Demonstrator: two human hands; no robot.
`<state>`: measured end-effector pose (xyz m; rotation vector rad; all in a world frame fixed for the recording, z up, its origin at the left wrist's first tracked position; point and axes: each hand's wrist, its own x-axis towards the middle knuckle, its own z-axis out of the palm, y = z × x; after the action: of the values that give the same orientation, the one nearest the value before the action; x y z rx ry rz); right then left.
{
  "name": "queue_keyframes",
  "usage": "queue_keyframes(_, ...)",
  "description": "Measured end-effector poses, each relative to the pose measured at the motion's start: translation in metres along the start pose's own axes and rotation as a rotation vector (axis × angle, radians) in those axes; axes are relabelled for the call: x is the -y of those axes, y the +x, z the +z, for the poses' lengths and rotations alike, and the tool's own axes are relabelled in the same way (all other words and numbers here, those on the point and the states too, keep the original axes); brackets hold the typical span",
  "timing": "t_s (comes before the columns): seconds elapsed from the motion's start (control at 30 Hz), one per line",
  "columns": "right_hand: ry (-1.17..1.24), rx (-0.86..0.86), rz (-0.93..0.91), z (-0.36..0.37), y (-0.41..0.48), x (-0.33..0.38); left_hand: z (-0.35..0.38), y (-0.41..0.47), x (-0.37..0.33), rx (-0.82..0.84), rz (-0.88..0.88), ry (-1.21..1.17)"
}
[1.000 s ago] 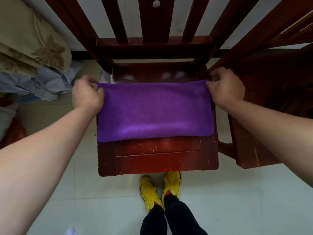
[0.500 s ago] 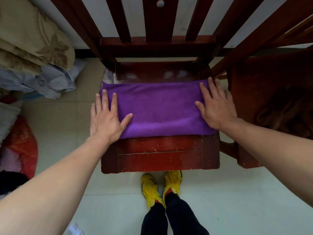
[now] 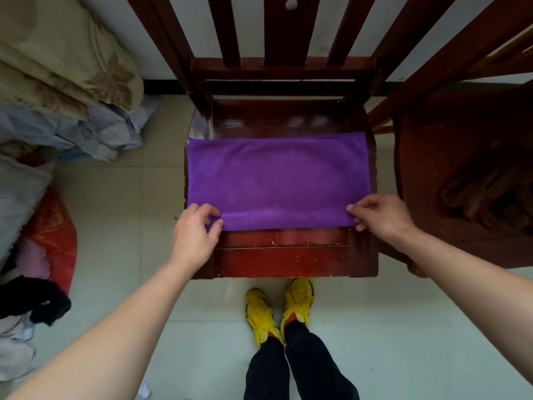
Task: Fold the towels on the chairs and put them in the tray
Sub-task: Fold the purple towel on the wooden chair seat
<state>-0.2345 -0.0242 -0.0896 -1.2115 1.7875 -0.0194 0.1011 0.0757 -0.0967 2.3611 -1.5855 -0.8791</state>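
Towel: purple towel (image 3: 277,180) lies folded flat on chair seat (image 3: 282,255).
Left hand (image 3: 194,235): pinches near-left corner.
Right hand (image 3: 380,216): pinches near-right corner.

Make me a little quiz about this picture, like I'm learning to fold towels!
1. True or false: the towel is crumpled in a heap.
2. The left hand and right hand pinch which part of the towel? A) the far corners B) the near corners C) the middle
3. Fill in: the person's shoes are ____ in colour.

Key
1. False: it lies flat on the chair seat.
2. B
3. yellow
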Motion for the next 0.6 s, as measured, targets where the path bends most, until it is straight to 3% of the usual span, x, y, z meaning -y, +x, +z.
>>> queue_keyframes(0.07, -0.171, -0.204, 0.012, -0.013, 0.004, 0.002, -0.005, -0.002, -0.001, -0.056, 0.006, 0.112)
queue_keyframes(0.13, -0.157, -0.287, -0.009, -0.016, 0.006, 0.013, -0.005, -0.005, -0.003, -0.103, 0.095, 0.203)
queue_keyframes(0.3, -0.105, -0.221, 0.057, 0.001, 0.017, 0.049, 0.008, -0.008, -0.005, -0.069, 0.192, 0.279)
queue_keyframes(0.43, 0.319, -0.051, 0.212, -0.008, 0.026, 0.059, 0.0, -0.001, -0.01, -0.031, 0.167, 0.276)
queue_keyframes(0.6, 0.451, 0.164, 0.225, -0.035, 0.019, 0.05, -0.021, 0.036, -0.032, 0.046, 0.367, 0.408)
